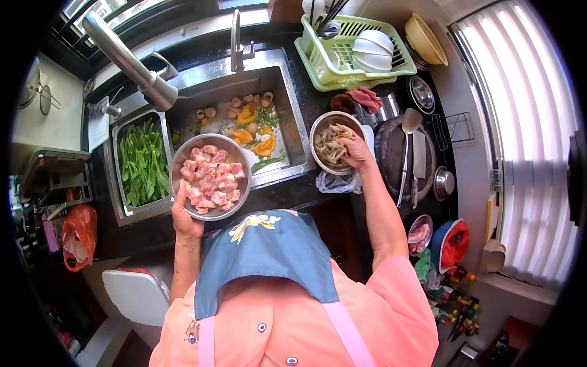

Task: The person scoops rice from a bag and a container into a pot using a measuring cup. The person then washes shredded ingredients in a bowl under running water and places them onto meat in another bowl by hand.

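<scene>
My left hand (185, 217) grips the near left side of a metal bowl (246, 194), held level over the sink's front edge. Chunks of raw meat (211, 177) fill this bowl. Over to the right, my right hand (356, 150) reaches across the rim of a smaller metal bowl (315, 160). Its fingers are curled among greyish shrimp (330, 144), with the fingertips partly hidden. Beneath the small bowl's front lies a clear plastic bag (338, 182).
Peelings and orange scraps (247, 114) lie in the sink (298, 131). Green leafy vegetables (143, 160) fill the left basin, near a tall faucet (160, 92). A green dish rack (336, 76) stands behind. On the right, a spatula (411, 122) and cleaver (419, 156) rest on a round board (386, 147).
</scene>
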Demonstrator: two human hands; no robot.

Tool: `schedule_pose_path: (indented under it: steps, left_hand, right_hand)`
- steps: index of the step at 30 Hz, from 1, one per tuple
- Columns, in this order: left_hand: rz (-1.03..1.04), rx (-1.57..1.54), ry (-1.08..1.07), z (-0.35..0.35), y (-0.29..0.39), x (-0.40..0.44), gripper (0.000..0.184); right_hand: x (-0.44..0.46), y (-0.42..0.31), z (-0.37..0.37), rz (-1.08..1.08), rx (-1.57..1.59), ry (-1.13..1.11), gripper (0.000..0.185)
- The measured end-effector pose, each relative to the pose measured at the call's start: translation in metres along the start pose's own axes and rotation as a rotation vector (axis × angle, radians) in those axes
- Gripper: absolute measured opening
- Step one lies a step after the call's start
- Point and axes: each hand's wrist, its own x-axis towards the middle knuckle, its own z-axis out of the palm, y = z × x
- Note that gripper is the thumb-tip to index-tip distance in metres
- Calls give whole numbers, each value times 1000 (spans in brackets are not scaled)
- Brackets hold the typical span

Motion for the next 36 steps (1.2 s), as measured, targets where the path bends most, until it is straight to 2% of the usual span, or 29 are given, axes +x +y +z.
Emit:
schedule_pose_path:
  steps: [1, 4, 5, 8, 9, 12, 21, 25, 28, 30, 31, 32, 33, 34, 36]
  left_hand:
    - [-4, 1, 5, 0, 0, 0, 46]
    - [-19, 10, -3, 3, -1, 2, 46]
    - [-26, 11, -11, 4, -1, 2, 46]
    - [-40, 15, -24, 7, -3, 5, 45]
    - [-39, 19, -22, 9, -3, 6, 45]
    - [-42, 32, -24, 12, -5, 8, 44]
    - [-42, 51, -27, 19, -5, 9, 44]
    - [-60, 39, -59, 15, -4, 10, 45]
    - [-44, 56, -48, 27, -3, 9, 45]
    - [-69, 68, -111, 21, -5, 15, 44]
    - [-93, 76, -127, 19, -7, 17, 45]
    - [-90, 75, -146, 21, -8, 23, 45]
    - [-39, 110, -36, 33, -11, 22, 40]
    - [-80, 100, -69, 23, -15, 25, 35]
    - [-111, 104, -111, 22, -22, 33, 33]
  right_hand:
    - [-4, 1, 13, -73, -4, 57, 32]
    - [10, 15, 5, -154, -235, 135, 27]
    - [16, 20, 4, -134, -419, 229, 27]
    - [9, 15, 23, -333, -1074, 374, 43]
    - [0, 9, 38, -332, -1117, 418, 51]
    - [5, 14, 39, -413, -1274, 434, 46]
    - [1, 11, 40, -562, -1359, 484, 42]
    - [-18, -16, 54, -710, -1354, 459, 39]
    - [-27, -32, 59, -699, -1348, 455, 41]
    - [2, 3, 27, -769, -1532, 399, 37]
    - [5, 13, 18, -624, -1676, 422, 29]
    - [12, 14, 14, -659, -1639, 406, 29]
    - [20, 13, 9, -699, -1603, 373, 28]
    - [20, 21, -2, -708, -1561, 343, 27]
    - [13, 19, -6, -590, -1551, 480, 35]
